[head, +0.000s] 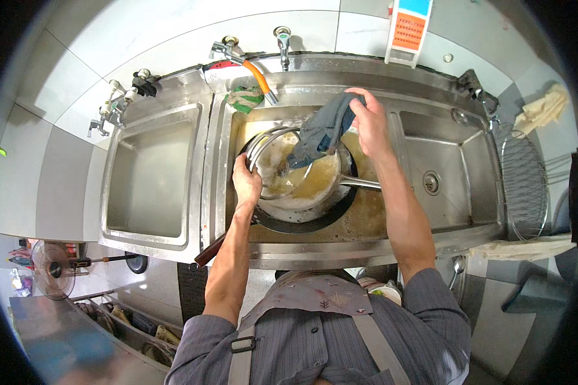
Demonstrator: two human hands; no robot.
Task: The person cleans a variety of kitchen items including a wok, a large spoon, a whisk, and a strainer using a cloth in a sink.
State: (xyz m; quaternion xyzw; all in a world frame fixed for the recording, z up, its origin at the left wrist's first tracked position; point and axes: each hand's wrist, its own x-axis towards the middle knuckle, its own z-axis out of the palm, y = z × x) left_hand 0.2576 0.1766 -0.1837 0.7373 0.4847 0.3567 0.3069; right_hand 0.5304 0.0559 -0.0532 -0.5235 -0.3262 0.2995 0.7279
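My left hand (247, 182) grips the near-left side of several curved, shiny metal rims (264, 144), perhaps of nested bowls; their full shape is hidden. From my right hand (370, 122) hangs a bunched dark blue-grey cloth (323, 130), its lower end reaching down over the rims. Beneath both lies a round metal pan (298, 202) with foamy yellowish liquid in it and a steel handle (359, 182) pointing right under my right forearm. That pan rests inside a larger black pan (313, 226) in the middle sink basin (380, 233), among murky brown water.
A faucet with an orange hose (256, 77) points into the middle basin, beside a green-striped cloth (244, 98). Another tap (282, 45) is on the wall. The left basin (147, 178) holds cloudy water; the right basin (448, 168) has a drain. A brown handle (210, 250) crosses the front edge.
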